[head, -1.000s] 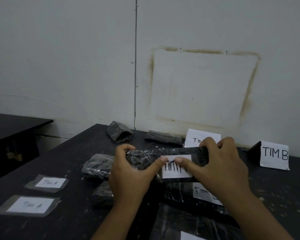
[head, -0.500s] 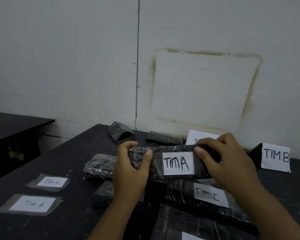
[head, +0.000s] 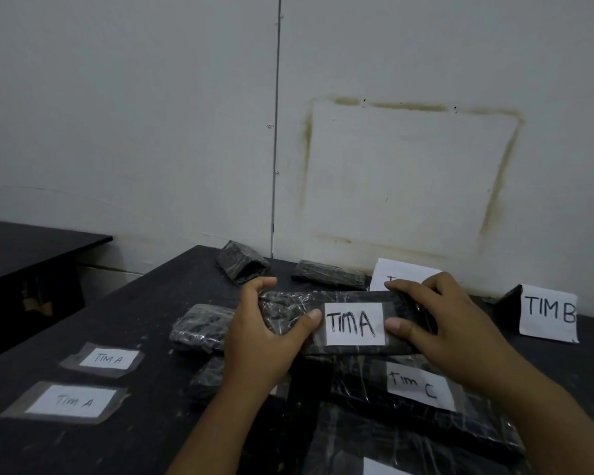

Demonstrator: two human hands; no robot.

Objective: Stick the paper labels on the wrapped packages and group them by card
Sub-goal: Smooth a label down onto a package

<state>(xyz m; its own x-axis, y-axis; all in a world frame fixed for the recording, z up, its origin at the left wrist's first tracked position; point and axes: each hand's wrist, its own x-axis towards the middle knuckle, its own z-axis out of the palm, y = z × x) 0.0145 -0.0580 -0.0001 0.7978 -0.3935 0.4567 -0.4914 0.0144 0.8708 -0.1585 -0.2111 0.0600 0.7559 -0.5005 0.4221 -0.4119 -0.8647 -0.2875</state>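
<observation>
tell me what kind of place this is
Likely a plain back room used for sorting parcels: a scuffed dark table pushed against a stained white wall, black wrapped packages lying on it, and a standing card marked TIM B.

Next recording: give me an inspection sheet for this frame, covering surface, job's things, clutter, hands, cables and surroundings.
Surface: dark speckled table, scuffed.
Job's things: black plastic-wrapped package bearing white paper label "TIM A"; wrapped package labelled "Tim C" nearer the camera; two loose taped "Tim A" labels at left; standing white card "TIM B"; two unlabelled wrapped packages by the wall.
Clutter: nothing seen.
Hands: left hand and right hand grip the package's ends, thumbs flanking the label.
Cables: nothing seen.
Surroundings: white wall with brownish rectangular stain; second dark table at left.
</observation>
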